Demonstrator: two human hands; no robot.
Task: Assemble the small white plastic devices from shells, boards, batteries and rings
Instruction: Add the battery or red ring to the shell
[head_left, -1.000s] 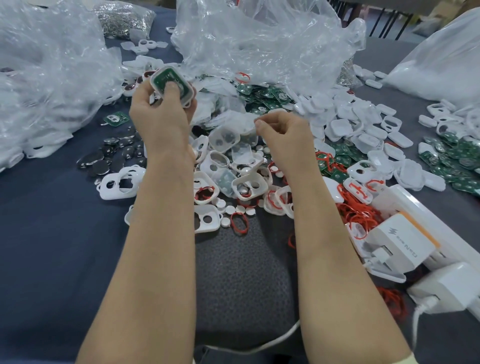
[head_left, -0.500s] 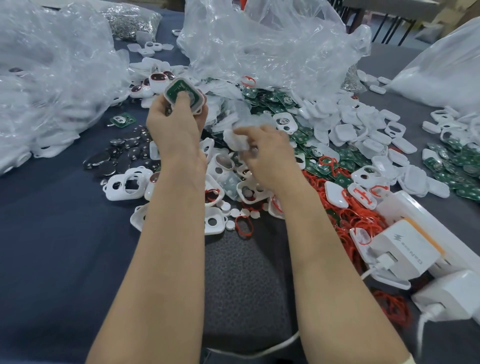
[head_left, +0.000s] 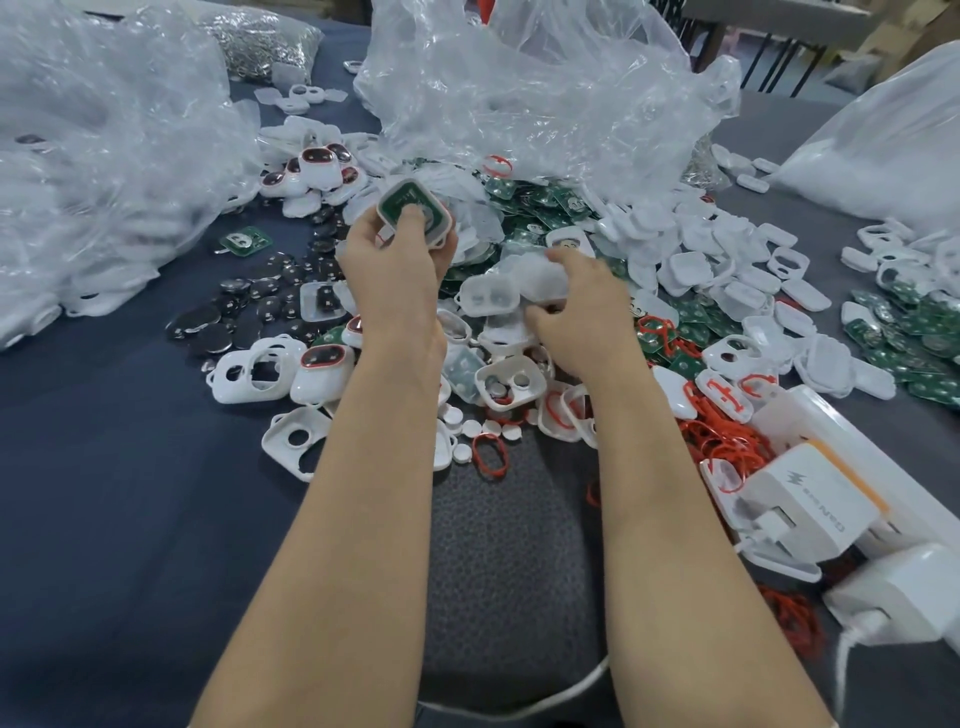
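Clamping white square plastic shell with green circuit board (head_left: 411, 209) in left hand (head_left: 395, 275), raised over parts pile (head_left: 691, 260), pressing thumb down to keep board seated. Gripping white two-holed plastic cover (head_left: 491, 297) in right hand (head_left: 582, 312), low alongside, likely next as lid.

Bare worktop (head_left: 114, 519) lies open at near left, the grey mat (head_left: 509, 561) at near centre. Crumpled plastic bags (head_left: 93, 156) wall the far left and back, heaped shells (head_left: 691, 270) fill the middle, and a power strip (head_left: 852, 447) with chargers (head_left: 810, 512) crowds the near right.
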